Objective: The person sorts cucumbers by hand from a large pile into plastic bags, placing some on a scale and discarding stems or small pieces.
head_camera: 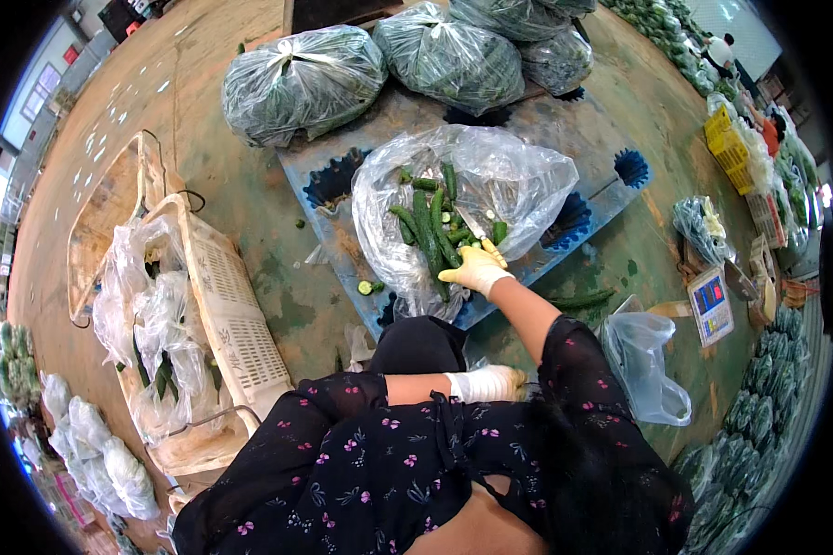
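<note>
My right hand [479,269], in a pale yellow glove, reaches over an open clear plastic bag [534,163] spread on a blue plastic pallet [347,257]. Its fingers are at the yellow handle of a knife [473,223], whose blade lies among the cucumbers; whether they grip it cannot be told. Whole cucumbers [427,232] and cut pieces lie in the bag, just left of the hand. My left hand [489,383], in a whitish glove, is low in front of my body, its fingers partly hidden. A cut cucumber end [366,287] rests on the pallet's near left part.
Full, tied bags [305,80] stand on the pallet's far side. At left are plastic crates [232,312] with bags and cucumbers. At right lie a cucumber [583,300], a white plastic bag [642,368] and a digital scale [711,305]. People [720,54] are at far right.
</note>
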`<state>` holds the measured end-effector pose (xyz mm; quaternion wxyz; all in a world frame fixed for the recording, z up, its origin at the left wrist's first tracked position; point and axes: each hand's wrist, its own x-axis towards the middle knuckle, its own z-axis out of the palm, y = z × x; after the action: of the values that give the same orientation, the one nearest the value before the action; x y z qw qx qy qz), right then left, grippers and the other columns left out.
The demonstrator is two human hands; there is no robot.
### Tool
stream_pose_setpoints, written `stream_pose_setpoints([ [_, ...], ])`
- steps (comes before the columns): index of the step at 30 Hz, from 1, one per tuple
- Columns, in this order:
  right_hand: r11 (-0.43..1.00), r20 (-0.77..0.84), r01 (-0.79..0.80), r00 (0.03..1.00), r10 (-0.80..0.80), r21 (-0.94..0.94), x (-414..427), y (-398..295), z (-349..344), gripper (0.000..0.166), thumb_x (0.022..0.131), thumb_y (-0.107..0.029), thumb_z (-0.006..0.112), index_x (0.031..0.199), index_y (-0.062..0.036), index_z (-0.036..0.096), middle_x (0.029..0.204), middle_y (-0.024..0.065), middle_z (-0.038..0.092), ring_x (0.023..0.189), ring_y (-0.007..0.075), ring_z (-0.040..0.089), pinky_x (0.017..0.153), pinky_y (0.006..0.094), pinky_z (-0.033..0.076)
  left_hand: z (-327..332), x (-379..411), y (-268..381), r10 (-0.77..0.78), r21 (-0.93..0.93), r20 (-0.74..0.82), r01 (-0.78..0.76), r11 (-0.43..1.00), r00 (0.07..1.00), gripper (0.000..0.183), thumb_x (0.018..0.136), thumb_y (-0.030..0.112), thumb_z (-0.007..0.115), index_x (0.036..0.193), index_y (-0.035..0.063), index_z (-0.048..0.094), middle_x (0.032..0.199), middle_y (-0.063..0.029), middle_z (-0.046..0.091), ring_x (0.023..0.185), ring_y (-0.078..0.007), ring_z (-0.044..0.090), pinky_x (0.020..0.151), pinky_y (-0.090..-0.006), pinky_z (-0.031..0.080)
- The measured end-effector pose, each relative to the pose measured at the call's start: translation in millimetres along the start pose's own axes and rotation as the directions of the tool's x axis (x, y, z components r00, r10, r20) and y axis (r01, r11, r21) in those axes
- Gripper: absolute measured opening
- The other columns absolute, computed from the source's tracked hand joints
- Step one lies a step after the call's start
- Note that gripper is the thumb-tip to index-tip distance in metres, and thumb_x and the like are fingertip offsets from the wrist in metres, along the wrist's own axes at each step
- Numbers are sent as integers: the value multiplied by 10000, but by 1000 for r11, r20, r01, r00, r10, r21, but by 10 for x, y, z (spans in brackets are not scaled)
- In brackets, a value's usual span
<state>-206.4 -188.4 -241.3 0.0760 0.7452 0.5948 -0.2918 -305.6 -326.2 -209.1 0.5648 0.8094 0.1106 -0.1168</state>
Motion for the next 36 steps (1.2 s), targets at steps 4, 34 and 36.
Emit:
stream_pose_setpoints([
  [4, 998, 27, -69, 997, 69, 6, 214, -213, 73, 869, 601, -612, 672, 1177, 16, 498, 1103, 194, 591, 1034, 274, 581, 842, 354, 456, 305, 276, -413, 103, -50, 121, -98, 994, 987, 337, 869, 288, 463, 1112, 90, 588, 1063, -145, 613, 992, -321, 565, 863, -393, 434],
  [34, 956, 140, -203, 974, 176, 211, 203, -256, 141, 1059, 659, -413, 670, 1419, 6, 63, 1235, 249, 493, 1126, 342, 515, 945, 403, 412, 220, 230, -389, 137, -71, 152, -128, 989, 979, 320, 830, 209, 493, 1103, 60, 569, 1114, -136, 579, 1011, -295, 551, 866, -347, 439],
  [36, 948, 166, -211, 971, 175, 239, 251, -262, 165, 1058, 667, -410, 669, 1422, 0, 51, 1246, 253, 483, 1134, 345, 507, 951, 407, 406, 216, 232, -402, 140, -74, 162, -129, 989, 977, 312, 825, 203, 495, 1091, 58, 572, 1105, -138, 581, 1001, -298, 553, 862, -348, 442],
])
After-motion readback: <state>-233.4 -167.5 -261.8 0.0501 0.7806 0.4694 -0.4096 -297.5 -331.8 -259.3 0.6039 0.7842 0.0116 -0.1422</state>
